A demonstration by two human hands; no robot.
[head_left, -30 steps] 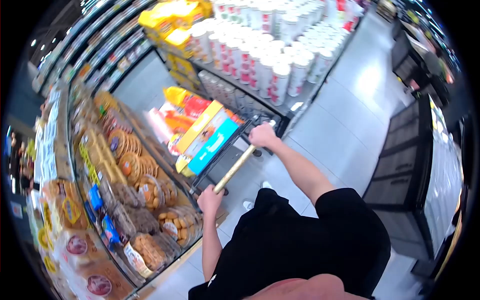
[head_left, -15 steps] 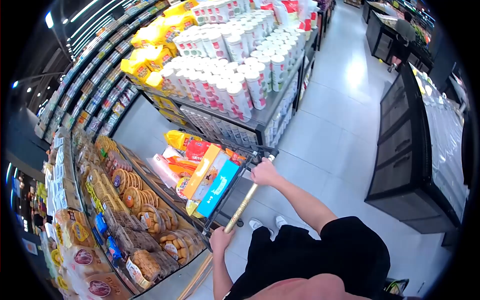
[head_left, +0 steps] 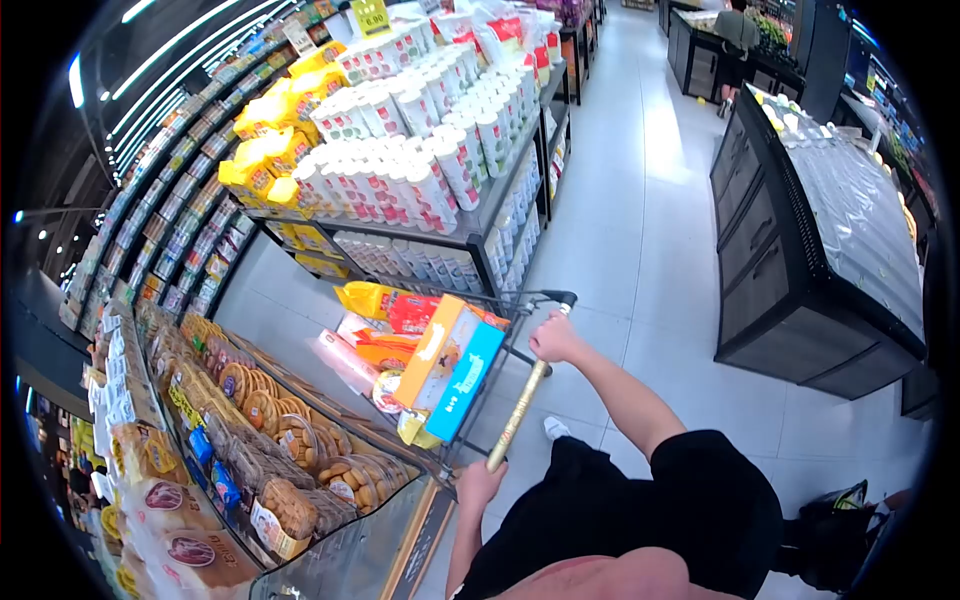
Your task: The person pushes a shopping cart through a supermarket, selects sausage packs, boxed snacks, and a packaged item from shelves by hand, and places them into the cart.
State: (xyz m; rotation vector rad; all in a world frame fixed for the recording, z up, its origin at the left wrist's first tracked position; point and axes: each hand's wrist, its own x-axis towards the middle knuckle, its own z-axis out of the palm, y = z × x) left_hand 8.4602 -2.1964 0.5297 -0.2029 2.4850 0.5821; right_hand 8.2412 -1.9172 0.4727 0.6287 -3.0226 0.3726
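Observation:
Both hands grip the gold-coloured handle bar (head_left: 522,408) of a shopping cart (head_left: 470,425). My right hand (head_left: 554,338) is wrapped round its far end, close to the black corner piece. Round the near end, my left hand (head_left: 480,483) is closed as well. Inside the cart lie an orange-and-white box (head_left: 438,350), a blue box (head_left: 468,382), a yellow bag (head_left: 368,298), red and orange packets (head_left: 388,348) and a pale pink package (head_left: 345,362). The lower parts of these goods are hidden by the boxes and the cart frame.
On the left, close to the cart, is a counter of packaged biscuits (head_left: 300,440). White canisters (head_left: 385,185) crowd a display stand (head_left: 475,240) ahead. A dark cabinet (head_left: 775,270) stands to the right of the tiled aisle (head_left: 625,200). A person (head_left: 735,45) is far off.
The cart and both hands have moved forward along the aisle and turned slightly. The canister stand and the right-hand cabinet now appear further left. Both hands keep their hold.

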